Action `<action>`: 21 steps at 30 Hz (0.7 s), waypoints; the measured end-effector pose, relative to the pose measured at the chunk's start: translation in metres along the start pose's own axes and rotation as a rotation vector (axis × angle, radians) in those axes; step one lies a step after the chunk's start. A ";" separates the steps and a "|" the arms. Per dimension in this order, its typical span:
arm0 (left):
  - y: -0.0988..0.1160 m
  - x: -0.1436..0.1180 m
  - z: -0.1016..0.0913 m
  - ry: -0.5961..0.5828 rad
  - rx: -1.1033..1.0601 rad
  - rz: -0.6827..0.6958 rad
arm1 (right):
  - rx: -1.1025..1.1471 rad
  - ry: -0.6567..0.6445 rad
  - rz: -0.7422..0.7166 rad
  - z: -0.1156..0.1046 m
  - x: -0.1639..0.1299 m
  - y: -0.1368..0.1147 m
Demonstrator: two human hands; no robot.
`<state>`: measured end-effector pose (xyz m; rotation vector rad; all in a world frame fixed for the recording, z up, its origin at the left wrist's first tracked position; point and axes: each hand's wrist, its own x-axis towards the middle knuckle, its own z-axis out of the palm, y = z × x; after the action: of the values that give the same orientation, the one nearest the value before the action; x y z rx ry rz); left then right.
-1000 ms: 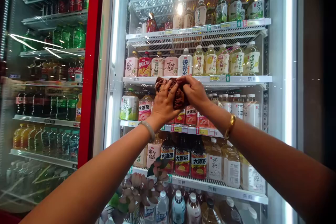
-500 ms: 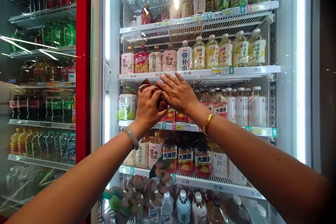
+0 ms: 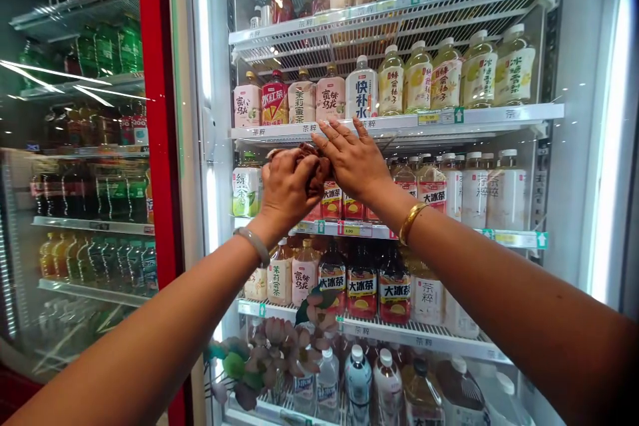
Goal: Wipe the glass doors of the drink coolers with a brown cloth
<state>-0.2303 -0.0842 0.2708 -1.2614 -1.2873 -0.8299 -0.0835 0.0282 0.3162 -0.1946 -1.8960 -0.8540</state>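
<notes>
My left hand (image 3: pixel 289 190) is closed around a crumpled brown cloth (image 3: pixel 317 170), in front of the second-lowest rows of drinks. Beside it, my right hand (image 3: pixel 352 156) is stretched out with fingers extended, its edge close to the cloth; whether it touches the cloth I cannot tell. Its fingertips overlap the white shelf edge (image 3: pixel 424 118) in my view. Reflections suggest a glass door before the shelves. Behind my hands stand red-labelled iced tea bottles (image 3: pixel 432 186) and a green tea bottle (image 3: pixel 244 188), partly hidden.
The lit drinks cooler (image 3: pixel 542 213) holds several shelves of bottles. Left of it, past a red frame (image 3: pixel 158 146), another cooler holds green soda bottles (image 3: pixel 106 50). Pinkish flowers and leaves (image 3: pixel 284 346) show low in front, perhaps as a reflection.
The view has shifted and turned slightly, so the shelves sit a little differently. Both hands have moved slightly right and up in the picture, with the cloth still in my left hand.
</notes>
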 end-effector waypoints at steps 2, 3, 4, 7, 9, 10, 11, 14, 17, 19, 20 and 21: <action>-0.012 0.013 -0.003 0.010 -0.011 -0.052 | -0.007 -0.002 -0.012 0.000 0.000 0.000; -0.019 0.021 -0.004 0.028 -0.017 -0.101 | -0.010 0.001 -0.012 0.000 0.000 -0.001; -0.025 0.029 -0.005 0.048 -0.020 -0.154 | -0.011 0.001 -0.010 0.000 0.000 -0.001; -0.036 0.036 -0.005 0.109 -0.030 -0.290 | 0.003 -0.005 -0.012 0.001 0.000 -0.002; -0.037 0.023 -0.002 0.146 -0.043 -0.326 | 0.019 0.006 -0.018 0.001 0.000 -0.002; -0.037 0.013 0.000 0.157 -0.052 -0.312 | 0.026 0.016 -0.019 0.001 0.000 -0.002; -0.036 0.001 0.001 0.157 -0.063 -0.270 | 0.030 0.024 -0.018 0.001 -0.001 -0.002; -0.036 -0.027 0.003 0.088 -0.096 -0.063 | 0.048 0.030 -0.018 0.000 -0.003 -0.004; -0.051 -0.027 0.001 0.033 -0.105 0.020 | 0.067 0.016 -0.031 0.000 -0.006 -0.007; -0.065 -0.016 -0.001 0.079 -0.092 -0.080 | 0.085 0.009 -0.026 0.000 -0.007 -0.008; -0.071 -0.010 -0.002 0.115 -0.085 -0.148 | 0.098 0.010 -0.021 0.000 -0.007 -0.009; -0.075 -0.007 -0.002 0.145 -0.080 -0.208 | 0.111 0.012 -0.017 0.000 -0.007 -0.009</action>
<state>-0.3034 -0.1019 0.2797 -1.1200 -1.2927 -1.1103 -0.0848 0.0234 0.3054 -0.1060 -1.9303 -0.7573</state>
